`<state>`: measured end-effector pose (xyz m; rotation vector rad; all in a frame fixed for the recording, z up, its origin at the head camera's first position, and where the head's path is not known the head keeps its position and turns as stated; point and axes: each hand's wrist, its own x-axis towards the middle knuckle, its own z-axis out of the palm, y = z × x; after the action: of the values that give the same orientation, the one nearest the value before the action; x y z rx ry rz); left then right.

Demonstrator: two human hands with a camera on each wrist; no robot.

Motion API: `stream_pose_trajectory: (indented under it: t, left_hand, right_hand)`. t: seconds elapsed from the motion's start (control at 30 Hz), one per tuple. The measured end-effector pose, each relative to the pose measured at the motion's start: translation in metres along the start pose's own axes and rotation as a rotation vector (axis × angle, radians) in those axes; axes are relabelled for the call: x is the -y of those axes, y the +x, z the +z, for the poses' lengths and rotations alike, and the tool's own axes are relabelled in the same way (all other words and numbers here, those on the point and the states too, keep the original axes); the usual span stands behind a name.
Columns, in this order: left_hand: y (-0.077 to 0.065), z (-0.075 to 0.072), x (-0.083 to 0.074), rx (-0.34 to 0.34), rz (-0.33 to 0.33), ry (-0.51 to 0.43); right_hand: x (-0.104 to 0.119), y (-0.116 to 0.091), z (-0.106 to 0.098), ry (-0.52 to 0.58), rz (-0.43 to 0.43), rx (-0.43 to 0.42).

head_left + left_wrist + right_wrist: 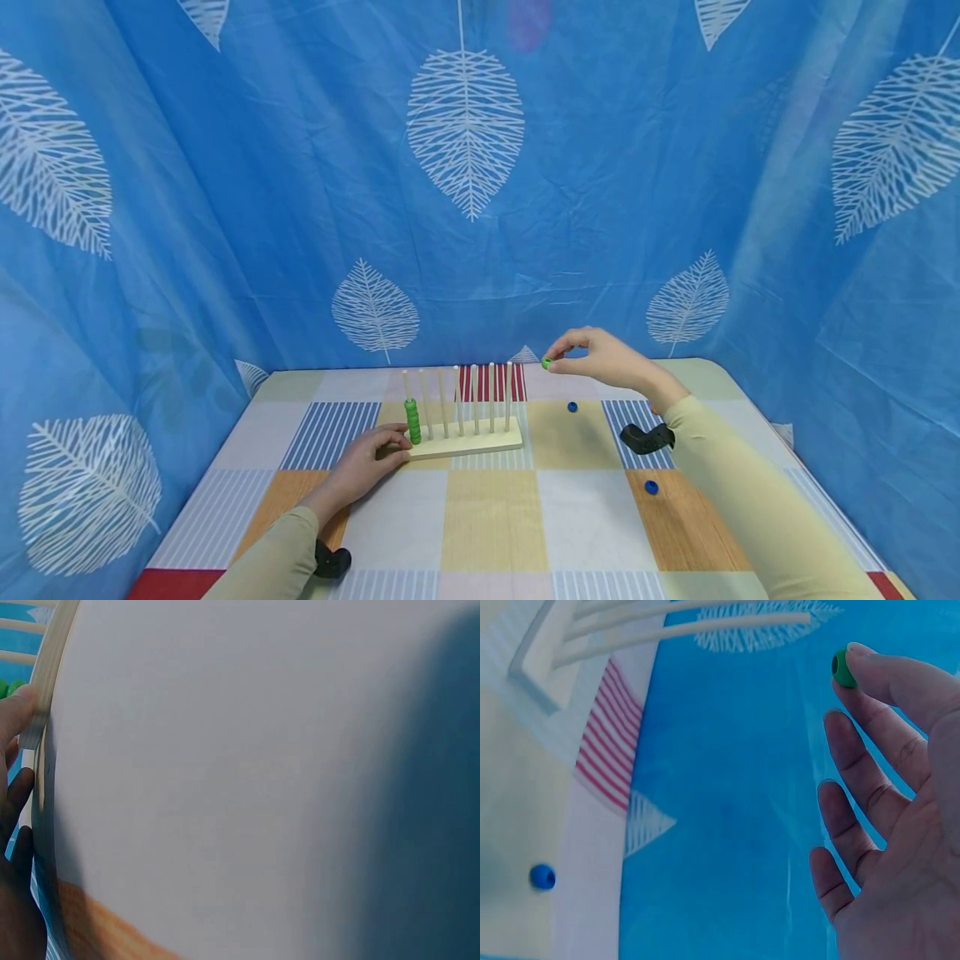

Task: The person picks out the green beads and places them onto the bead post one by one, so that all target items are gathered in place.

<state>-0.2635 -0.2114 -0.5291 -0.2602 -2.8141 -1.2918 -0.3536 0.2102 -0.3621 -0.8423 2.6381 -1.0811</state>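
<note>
A green bead with a hole is pinched between thumb and index finger of my right hand, raised above the table at the right of a wooden peg stand. The hand's other fingers are spread in the right wrist view. My left hand grips the left end of the stand's pale base, thumb at the front edge. Several upright pegs rise from the base. The leftmost peg carries a stack of green beads; the other pegs are bare.
A blue bead lies right of the stand, and another blue bead sits nearer on the orange patch. An orange bead shows partly behind the right forearm. The patchwork cloth covers the table; a blue curtain surrounds it.
</note>
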Motion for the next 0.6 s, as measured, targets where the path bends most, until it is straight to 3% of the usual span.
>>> stream_pose_trajectory:
  t: [0.6]
  left_hand:
    - [0.000, 0.000, -0.003, 0.003, -0.028, -0.022]
  right_hand:
    - [0.040, 0.044, 0.021, 0.019, -0.121, 0.047]
